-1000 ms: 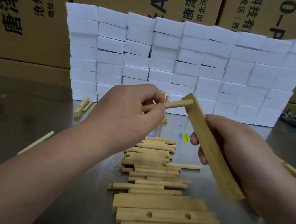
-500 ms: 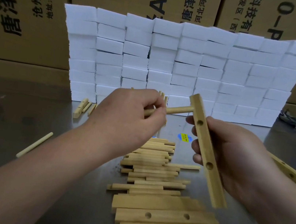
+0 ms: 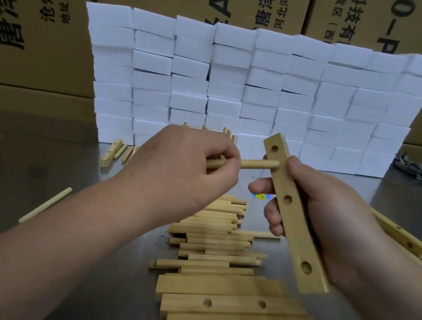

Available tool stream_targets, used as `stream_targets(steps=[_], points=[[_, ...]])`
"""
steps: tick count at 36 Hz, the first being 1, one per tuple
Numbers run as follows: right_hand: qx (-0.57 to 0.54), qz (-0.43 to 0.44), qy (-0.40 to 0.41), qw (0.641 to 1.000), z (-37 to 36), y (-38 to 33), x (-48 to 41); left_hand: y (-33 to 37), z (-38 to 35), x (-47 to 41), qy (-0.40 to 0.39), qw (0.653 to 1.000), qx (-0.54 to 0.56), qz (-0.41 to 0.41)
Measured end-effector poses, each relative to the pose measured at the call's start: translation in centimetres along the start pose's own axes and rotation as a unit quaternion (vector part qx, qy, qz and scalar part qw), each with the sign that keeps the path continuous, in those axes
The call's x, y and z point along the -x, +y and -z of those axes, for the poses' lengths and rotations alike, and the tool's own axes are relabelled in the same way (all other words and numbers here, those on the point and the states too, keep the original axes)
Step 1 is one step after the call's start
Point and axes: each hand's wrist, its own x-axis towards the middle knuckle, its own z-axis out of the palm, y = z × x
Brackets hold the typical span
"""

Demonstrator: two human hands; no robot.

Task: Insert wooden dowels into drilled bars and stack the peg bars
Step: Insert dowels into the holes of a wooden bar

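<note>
Where the dowel meets it, the pale drilled bar tilts.

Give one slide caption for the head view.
Left hand holds a dowel against the drilled bar in the right hand.

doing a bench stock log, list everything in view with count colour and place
drilled bar: 1, tan, held tilted, centre right
dowel: 1, tan, tip at that bar's second hole
loose dowels: pile, tan, centre
flat bars: several, tan, near edge
stray dowel: 1, pale, far left
white blocks: many, stacked behind
cartons: several, brown, rear
cloth: 1, grey, far right
table: 1, grey metal
left grip: pinches dowel
right grip: holds drilled bar
</note>
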Motion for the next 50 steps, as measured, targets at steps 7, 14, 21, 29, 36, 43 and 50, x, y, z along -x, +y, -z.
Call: stream_targets(steps=[7, 14, 21, 29, 36, 43, 50], points=[[0.042, 0.040, -0.010, 0.998, 0.2, 0.1, 0.1, 0.0, 0.2, -0.1, 0.018, 1.000, 0.003, 0.018], [0.071, 0.066, -0.011, 0.995, 0.0, 0.2, 0.1, -0.2, 0.6, -0.4, 0.029, 0.999, 0.009, 0.019], [0.089, 0.075, -0.009, 0.993, 0.0, -0.1, 0.2, -0.2, 0.5, -0.3, 0.042, 0.999, -0.014, -0.024], [0.099, 0.078, -0.012, 0.992, 0.0, -0.2, 0.4, -0.3, 0.3, -0.3, 0.055, 0.996, -0.030, -0.063], [0.153, 0.095, -0.010, 0.984, 0.0, -0.3, 0.6, -0.3, 0.3, -0.3, 0.055, 0.994, -0.053, -0.081], [0.207, 0.108, -0.002, 0.972, -0.1, -0.6, 0.8, -0.3, 0.6, -0.3, 0.048, 0.983, -0.127, -0.128], [0.232, 0.131, 0.000, 0.964, -0.2, -0.7, 1.1, -0.2, 0.5, -0.2, 0.047, 0.979, -0.146, -0.136]])
